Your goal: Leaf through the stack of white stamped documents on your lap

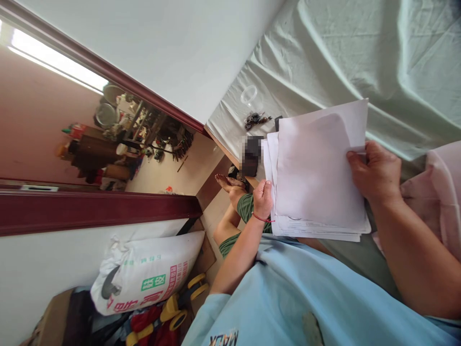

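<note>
A stack of white paper sheets [319,168] is held up in front of my blue shirt, over the edge of the bed. The top sheet looks blank. Printed lines show on the sheets below along the near edge, and the edges of the stack are uneven. My left hand [262,198], with a red string at the wrist, is closed on the left edge of the stack. On the right edge, my right hand [378,170] grips the sheets with its thumb on top. Its other fingers are hidden behind the paper.
Beyond the papers, a pale green bedsheet [334,57] carries a clear plastic cup [251,97] and a dark bunch of small items [256,120]. Pink cloth [444,187] lies at right. A white printed sack [154,274] and a yellow-wheeled toy [173,312] stand lower left, near a doorway.
</note>
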A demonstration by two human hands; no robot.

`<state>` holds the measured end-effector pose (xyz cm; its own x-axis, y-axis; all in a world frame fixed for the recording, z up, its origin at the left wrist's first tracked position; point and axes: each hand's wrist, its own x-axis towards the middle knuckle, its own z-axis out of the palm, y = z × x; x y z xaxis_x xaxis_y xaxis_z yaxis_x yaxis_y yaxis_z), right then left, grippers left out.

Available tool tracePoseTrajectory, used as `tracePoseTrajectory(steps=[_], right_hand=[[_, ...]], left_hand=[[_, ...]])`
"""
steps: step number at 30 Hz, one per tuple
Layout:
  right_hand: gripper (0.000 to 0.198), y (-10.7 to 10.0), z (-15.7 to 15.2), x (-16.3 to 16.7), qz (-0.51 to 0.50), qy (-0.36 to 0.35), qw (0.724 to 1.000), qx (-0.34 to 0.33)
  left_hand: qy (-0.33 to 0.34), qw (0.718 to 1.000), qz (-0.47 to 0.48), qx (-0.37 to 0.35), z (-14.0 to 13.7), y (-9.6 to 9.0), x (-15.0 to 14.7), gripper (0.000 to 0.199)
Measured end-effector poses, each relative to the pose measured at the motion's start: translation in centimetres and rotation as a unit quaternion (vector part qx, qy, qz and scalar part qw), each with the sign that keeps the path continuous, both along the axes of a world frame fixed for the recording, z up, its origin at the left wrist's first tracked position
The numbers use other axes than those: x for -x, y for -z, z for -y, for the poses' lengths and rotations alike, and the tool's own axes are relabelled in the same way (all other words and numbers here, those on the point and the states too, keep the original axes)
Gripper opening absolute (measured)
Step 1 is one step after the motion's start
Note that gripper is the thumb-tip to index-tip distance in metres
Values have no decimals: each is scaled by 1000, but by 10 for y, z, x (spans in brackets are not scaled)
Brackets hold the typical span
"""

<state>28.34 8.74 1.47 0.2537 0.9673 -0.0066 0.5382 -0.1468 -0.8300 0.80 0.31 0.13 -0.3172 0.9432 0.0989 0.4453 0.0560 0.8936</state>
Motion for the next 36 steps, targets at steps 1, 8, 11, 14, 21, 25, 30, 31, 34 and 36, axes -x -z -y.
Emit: tracePoseTrajectory(steps=[1, 8, 11, 14, 21, 25, 30, 31, 34, 36], right_hand=[[17, 0, 0, 0, 2, 0, 1000, 0], [18, 0, -1, 0, 7, -7, 1000, -2], [17, 0, -1, 0, 5, -6, 1000, 3], [17, -2, -1, 0, -1, -5, 1000, 7], [19, -1, 0, 0, -5, -16, 1000, 13], [21, 2, 0, 0, -10, -16, 1000, 8], [20, 1, 0, 1, -20, -4, 1000, -15], [21, 0, 0, 1, -23, 4, 999, -22], [22, -4, 0, 0, -24, 41, 998, -38], [24, -5, 1, 0, -18, 40, 998, -38]], left_hand=[[-2, 1000, -3, 0, 0, 0, 0, 56], [-18, 1000, 10, 1, -1, 2, 1, 59], [-20, 1000, 17, 2, -1, 3, 2, 58], [-20, 999, 24, 5, -1, 2, 2, 58], [-21, 1000, 19, 7, -1, 1, 1, 60], [-20, 999, 32, 8, -1, 1, 0, 60], [-18, 999, 43, 8, -1, 0, 0, 59], [-19, 999, 45, 7, -1, 0, 0, 59], [-25, 998, 63, 6, -1, 0, -1, 59], [-24, 996, 81, 6, -1, 0, -1, 58]])
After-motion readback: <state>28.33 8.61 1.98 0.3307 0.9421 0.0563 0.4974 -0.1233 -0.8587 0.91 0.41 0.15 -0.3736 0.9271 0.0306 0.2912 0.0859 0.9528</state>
